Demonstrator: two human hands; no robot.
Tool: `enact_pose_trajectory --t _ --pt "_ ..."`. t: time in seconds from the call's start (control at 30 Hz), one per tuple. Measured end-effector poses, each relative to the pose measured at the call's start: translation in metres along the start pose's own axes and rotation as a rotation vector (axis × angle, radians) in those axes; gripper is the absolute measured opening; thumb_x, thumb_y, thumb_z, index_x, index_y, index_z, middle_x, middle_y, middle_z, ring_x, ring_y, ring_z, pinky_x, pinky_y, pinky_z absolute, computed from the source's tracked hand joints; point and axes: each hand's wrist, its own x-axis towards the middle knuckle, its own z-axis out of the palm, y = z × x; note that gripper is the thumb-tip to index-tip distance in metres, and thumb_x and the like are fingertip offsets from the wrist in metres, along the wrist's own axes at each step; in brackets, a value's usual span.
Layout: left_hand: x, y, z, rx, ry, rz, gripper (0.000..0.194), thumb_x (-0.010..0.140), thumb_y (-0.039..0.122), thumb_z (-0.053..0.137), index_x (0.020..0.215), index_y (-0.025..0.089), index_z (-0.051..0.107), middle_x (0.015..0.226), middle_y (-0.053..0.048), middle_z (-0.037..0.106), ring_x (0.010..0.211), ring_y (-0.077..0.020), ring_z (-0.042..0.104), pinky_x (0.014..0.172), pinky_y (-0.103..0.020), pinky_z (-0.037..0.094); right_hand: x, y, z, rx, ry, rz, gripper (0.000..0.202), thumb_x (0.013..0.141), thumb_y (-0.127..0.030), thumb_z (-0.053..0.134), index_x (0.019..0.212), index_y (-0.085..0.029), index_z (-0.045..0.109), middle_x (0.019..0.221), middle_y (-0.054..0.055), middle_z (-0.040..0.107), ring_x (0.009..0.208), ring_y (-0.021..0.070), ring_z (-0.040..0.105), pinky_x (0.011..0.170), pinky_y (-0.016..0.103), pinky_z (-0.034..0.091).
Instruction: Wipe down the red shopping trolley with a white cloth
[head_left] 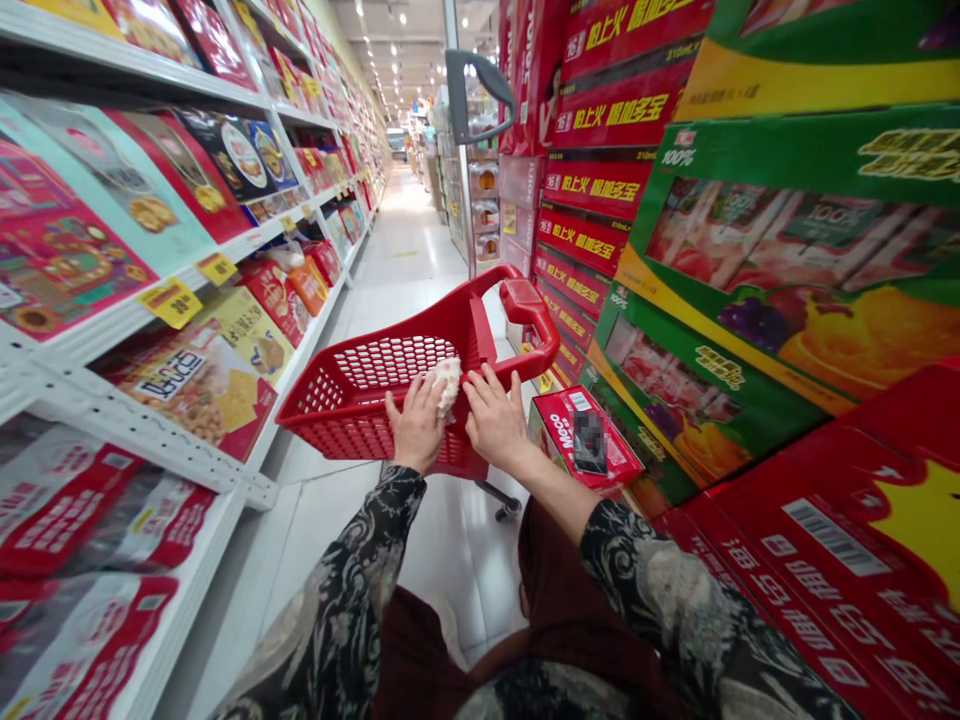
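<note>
A red plastic shopping basket with perforated walls and a thick red handle stands in front of me, tilted in view. My left hand is at its near rim, closed on a crumpled white cloth that presses against the basket. Just right of the cloth, my right hand grips the same rim close to the handle. Its fingers lie over the edge, and the fingertips are partly hidden. A caster wheel shows below on the floor.
Shelves of boxed snacks line the left. Stacked red drink cartons and green juice boxes rise on the right. A phone lies on a red box near my right forearm. A tiled aisle runs ahead.
</note>
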Motion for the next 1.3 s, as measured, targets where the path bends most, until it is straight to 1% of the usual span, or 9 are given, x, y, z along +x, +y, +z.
enact_pose_trajectory --t 0.17,0.23,0.5,0.7,0.9,1.0,1.17,1.23,1.3 --pt "-0.012 -0.032 0.006 0.031 0.020 -0.160 0.046 0.084 0.027 0.036 0.129 0.025 0.041 0.135 -0.007 0.044 0.128 -0.0245 0.033 0.105 -0.057 0.005 0.000 0.009 -0.004 0.007 0.028 0.014 0.046 0.078 -0.016 0.044 0.124 -0.010 0.049 0.135 0.011 0.042 0.132 0.0247 0.021 0.107 0.053 0.000" --pt "-0.013 -0.036 0.007 0.031 0.033 -0.207 0.045 0.083 0.028 0.037 0.128 0.024 0.042 0.134 -0.008 0.046 0.127 -0.0259 0.034 0.104 -0.058 0.006 0.001 0.009 -0.003 0.013 0.036 0.011 0.046 0.078 -0.016 0.044 0.123 -0.010 0.049 0.135 0.011 0.042 0.132 0.0248 0.022 0.107 0.053 -0.001" --pt "0.010 0.017 0.000 -0.049 0.019 0.018 0.044 0.084 0.028 0.038 0.128 0.025 0.043 0.136 -0.006 0.043 0.129 -0.0232 0.032 0.107 -0.054 0.006 0.004 0.007 -0.002 0.033 0.049 0.025 0.046 0.079 -0.016 0.043 0.124 -0.010 0.048 0.135 0.011 0.043 0.132 0.0244 0.023 0.108 0.052 0.000" --pt "0.010 0.008 0.006 -0.134 0.031 -0.090 0.045 0.081 0.025 0.043 0.126 0.024 0.045 0.130 -0.008 0.050 0.124 -0.0256 0.038 0.105 -0.055 0.015 0.005 0.006 -0.007 0.092 0.067 0.019 0.046 0.080 -0.016 0.043 0.125 -0.010 0.047 0.135 0.011 0.042 0.131 0.0245 0.025 0.108 0.050 0.008" --pt "0.012 0.026 -0.002 -0.488 0.172 -0.229 0.045 0.079 0.024 0.046 0.124 0.022 0.046 0.121 -0.007 0.057 0.107 -0.0187 0.055 0.091 -0.033 0.043 0.013 -0.009 -0.003 0.365 0.061 0.040 0.045 0.083 -0.020 0.043 0.126 -0.010 0.046 0.132 0.014 0.045 0.124 0.0216 0.038 0.104 0.037 0.030" --pt "0.014 0.042 -0.015 -0.608 0.231 -0.256 0.047 0.079 0.028 0.050 0.125 0.023 0.044 0.124 -0.006 0.055 0.109 -0.0179 0.054 0.093 -0.032 0.043 0.018 -0.016 -0.005 0.594 0.142 0.112 0.045 0.081 -0.023 0.046 0.125 -0.013 0.046 0.130 0.011 0.047 0.123 0.0194 0.040 0.103 0.033 0.033" --pt "0.012 0.054 -0.028 -0.816 0.186 -0.071 0.049 0.075 0.025 0.054 0.123 0.020 0.047 0.136 -0.006 0.043 0.127 -0.0188 0.036 0.109 -0.034 0.025 0.024 -0.014 -0.007 0.855 0.362 0.337 0.032 0.076 -0.022 0.052 0.107 -0.015 0.055 0.110 0.007 0.060 0.103 0.0169 0.056 0.093 0.030 0.043" --pt "0.013 0.056 -0.028 -0.990 0.135 -0.135 0.050 0.073 0.025 0.054 0.122 0.020 0.047 0.135 -0.007 0.043 0.126 -0.0201 0.038 0.107 -0.036 0.029 0.025 -0.011 -0.004 0.865 0.403 0.406 0.027 0.075 -0.018 0.049 0.101 -0.015 0.056 0.107 0.007 0.061 0.099 0.0163 0.057 0.090 0.029 0.045" --pt "0.015 0.056 -0.026 -1.227 0.075 -0.308 0.049 0.075 0.029 0.052 0.122 0.019 0.045 0.130 -0.009 0.049 0.117 -0.0208 0.048 0.100 -0.037 0.038 0.025 -0.008 -0.002 0.839 0.404 0.443 0.028 0.076 -0.016 0.044 0.101 -0.014 0.055 0.106 0.008 0.062 0.097 0.0157 0.058 0.087 0.028 0.046"
